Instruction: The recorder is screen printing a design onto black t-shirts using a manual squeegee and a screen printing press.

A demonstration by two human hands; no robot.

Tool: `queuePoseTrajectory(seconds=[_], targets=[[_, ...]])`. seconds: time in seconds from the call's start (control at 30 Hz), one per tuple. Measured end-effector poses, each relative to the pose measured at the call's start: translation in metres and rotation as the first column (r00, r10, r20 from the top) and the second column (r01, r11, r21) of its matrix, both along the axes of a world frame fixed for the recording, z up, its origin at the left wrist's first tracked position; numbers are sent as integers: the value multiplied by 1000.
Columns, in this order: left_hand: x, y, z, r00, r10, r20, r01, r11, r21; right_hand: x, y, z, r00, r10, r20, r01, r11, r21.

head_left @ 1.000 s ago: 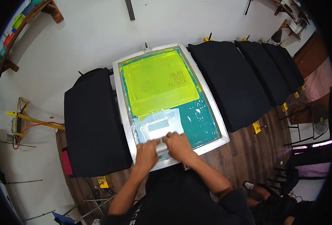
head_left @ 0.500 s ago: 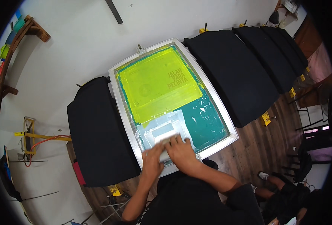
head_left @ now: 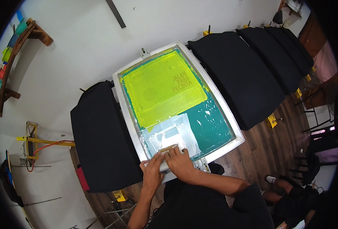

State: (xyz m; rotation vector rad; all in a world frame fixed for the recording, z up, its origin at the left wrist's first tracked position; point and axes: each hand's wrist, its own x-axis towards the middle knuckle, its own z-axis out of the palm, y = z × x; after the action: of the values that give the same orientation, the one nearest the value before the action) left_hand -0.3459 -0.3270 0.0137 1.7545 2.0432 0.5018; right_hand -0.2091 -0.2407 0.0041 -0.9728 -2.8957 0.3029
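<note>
Both my hands grip a squeegee (head_left: 169,149) with a brownish edge, close to the near end of a silver-framed printing screen (head_left: 215,95). My left hand (head_left: 152,171) is closed on its left part, and my right hand (head_left: 180,163) has its fingers wrapped over the right part. Under my palms, most of the squeegee is hidden. White ink (head_left: 192,129) lies smeared on the mesh just beyond it. Bright yellow-green film (head_left: 153,80) with lettering covers the far part of the mesh, and green mesh (head_left: 211,129) shows at the near right.
Black fabric covers a board (head_left: 104,141) left of the screen and several boards to the right, the nearest being a black-covered board (head_left: 237,76). A wooden wall shelf (head_left: 18,57) holds colourful items. At the lower right, a person's leg (head_left: 279,183) shows above the wooden floor (head_left: 249,160).
My hands and the squeegee have come nearer to my body, toward the screen's near edge. The squeegee has tilted, so its brownish edge now shows.
</note>
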Motion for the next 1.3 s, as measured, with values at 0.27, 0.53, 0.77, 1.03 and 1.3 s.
queuePoseTrajectory(seconds=[0.27, 0.53, 0.77, 1.03, 1.3], targets=[[18, 29, -25, 949, 3, -316, 9, 999, 39, 13, 41, -44, 945, 54, -323, -69, 997, -37], [33, 21, 2, 997, -59, -57, 57, 998, -34, 44, 22, -1, 980, -51, -191, 0, 965, -260], [-31, 70, -13, 999, 10, -34, -6, 993, 122, -24, 78, 1, 997, -31, -75, 22, 992, -121], [-50, 70, 4, 997, 49, 53, -49, 999, 2, -44, 84, 2, 999, 38, -29, -44, 965, -258], [-6, 2, -4, 1000, 11, 6, -11, 1000, 5, -3, 38, 8, 985, 169, 39, -151, 944, -293]])
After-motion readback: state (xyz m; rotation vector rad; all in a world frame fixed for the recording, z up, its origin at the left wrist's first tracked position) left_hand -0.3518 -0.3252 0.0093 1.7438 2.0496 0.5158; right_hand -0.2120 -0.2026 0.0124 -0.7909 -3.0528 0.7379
